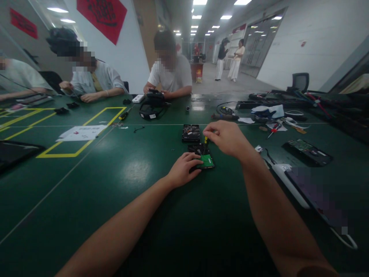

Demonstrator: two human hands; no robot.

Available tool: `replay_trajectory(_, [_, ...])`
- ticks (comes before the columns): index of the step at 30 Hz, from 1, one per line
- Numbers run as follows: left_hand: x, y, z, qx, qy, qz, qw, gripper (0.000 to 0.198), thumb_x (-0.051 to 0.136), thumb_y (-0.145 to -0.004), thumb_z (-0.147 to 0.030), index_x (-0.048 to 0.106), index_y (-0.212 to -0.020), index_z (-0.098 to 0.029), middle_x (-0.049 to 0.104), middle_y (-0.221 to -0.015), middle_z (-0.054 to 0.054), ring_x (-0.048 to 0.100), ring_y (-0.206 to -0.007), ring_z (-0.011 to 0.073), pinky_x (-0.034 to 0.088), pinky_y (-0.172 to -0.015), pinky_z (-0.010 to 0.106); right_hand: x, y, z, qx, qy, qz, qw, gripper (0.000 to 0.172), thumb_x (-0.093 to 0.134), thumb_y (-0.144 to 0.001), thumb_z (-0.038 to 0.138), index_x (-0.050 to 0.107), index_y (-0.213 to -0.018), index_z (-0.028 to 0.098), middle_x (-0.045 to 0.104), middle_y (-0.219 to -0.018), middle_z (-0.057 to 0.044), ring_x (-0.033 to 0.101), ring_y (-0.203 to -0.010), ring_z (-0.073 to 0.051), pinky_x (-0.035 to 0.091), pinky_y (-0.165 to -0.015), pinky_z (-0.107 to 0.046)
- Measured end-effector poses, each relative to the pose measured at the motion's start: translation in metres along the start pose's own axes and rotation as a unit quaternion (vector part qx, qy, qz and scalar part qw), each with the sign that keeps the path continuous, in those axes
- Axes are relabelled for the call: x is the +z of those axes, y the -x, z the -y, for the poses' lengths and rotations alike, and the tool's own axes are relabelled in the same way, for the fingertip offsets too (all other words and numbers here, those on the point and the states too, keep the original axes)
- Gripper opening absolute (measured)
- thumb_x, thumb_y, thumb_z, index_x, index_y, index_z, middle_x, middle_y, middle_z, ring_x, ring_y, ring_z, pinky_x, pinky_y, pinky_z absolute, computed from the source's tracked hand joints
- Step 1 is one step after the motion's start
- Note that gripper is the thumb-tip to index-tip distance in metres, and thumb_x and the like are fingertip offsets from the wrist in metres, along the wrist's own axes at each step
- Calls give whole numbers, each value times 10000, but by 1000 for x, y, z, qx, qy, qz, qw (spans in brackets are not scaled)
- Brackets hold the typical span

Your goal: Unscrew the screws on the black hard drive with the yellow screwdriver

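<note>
A black hard drive with a green circuit board (206, 161) lies flat on the dark green table. My left hand (184, 169) rests against its left side, fingers wrapped onto the board's edge, holding the drive. Above the drive, my right hand (223, 136) is closed on a small screwdriver with a yellow handle (205, 141). The screwdriver stands roughly upright, its dark lower part over the drive; where the tip touches is too small to tell. Just beyond sits another black drive (191, 132), near the right hand's fingers but apart from them.
A circuit-board device (309, 152) and a pixelated phone-like item (317, 196) with a white cable lie at the right. Tools and cables, including a red screwdriver (274, 130), lie beyond. White paper (82, 132) is at the left. Several people sit across the table (132, 207).
</note>
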State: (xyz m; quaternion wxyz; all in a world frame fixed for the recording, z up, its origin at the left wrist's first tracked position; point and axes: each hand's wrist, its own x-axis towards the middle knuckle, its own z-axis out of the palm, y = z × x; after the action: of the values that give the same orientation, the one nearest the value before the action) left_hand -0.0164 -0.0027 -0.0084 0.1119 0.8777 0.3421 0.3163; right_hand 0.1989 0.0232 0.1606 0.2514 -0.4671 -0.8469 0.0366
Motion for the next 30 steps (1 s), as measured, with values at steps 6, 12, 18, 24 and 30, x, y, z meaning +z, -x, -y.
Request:
replay_trajectory(6, [0, 0, -1, 0, -5, 1, 1000, 336, 711, -980, -307, 705, -1313, -262, 664, -1396, 93, 539, -1337, 331, 498, -1136, 589, -4, 3, 0, -3, -6, 2, 1000, 248, 623, -941, 156, 789, -1119, 206, 816, -1084, -64, 724, -904, -219, 508, -888, -350])
replay_trajectory(12, [-3, -1, -4, -3, -7, 0, 1000, 328, 705, -988, -302, 706, -1314, -275, 664, -1398, 88, 544, -1341, 330, 504, -1130, 589, -2, 3, -2, 34, 0, -12, 999, 154, 722, -929, 271, 766, -1041, 175, 813, -1037, -96, 731, -902, -245, 516, -843, -363])
replay_trajectory(18, [-1, 0, -2, 5, -2, -2, 1000, 341, 715, -979, -296, 703, -1320, -277, 671, -1385, 90, 548, -1338, 326, 501, -1135, 581, -2, 2, -4, 10, 10, -8, 1000, 121, 721, -929, 273, 789, -989, 192, 799, -1002, -77, 706, -835, -214, 490, -801, -332])
replay_trajectory(24, [-1, 0, -2, 1, -1, -1, 1000, 342, 717, -976, -295, 708, -1317, -281, 666, -1389, 90, 542, -1350, 330, 498, -1137, 590, -1, 1, -4, 13, -12, 5, 1000, 166, 669, -949, 256, 799, -1033, 197, 805, -964, -58, 704, -810, -198, 475, -771, -311])
replay_trajectory(30, [-2, 0, -2, -2, -4, 6, 1000, 347, 718, -975, -299, 702, -1322, -280, 665, -1395, 89, 539, -1345, 332, 498, -1132, 590, -4, 2, 1, 1, -1, 16, 1000, 180, 613, -976, 209, 791, -987, 187, 802, -944, -61, 699, -816, -195, 475, -809, -314])
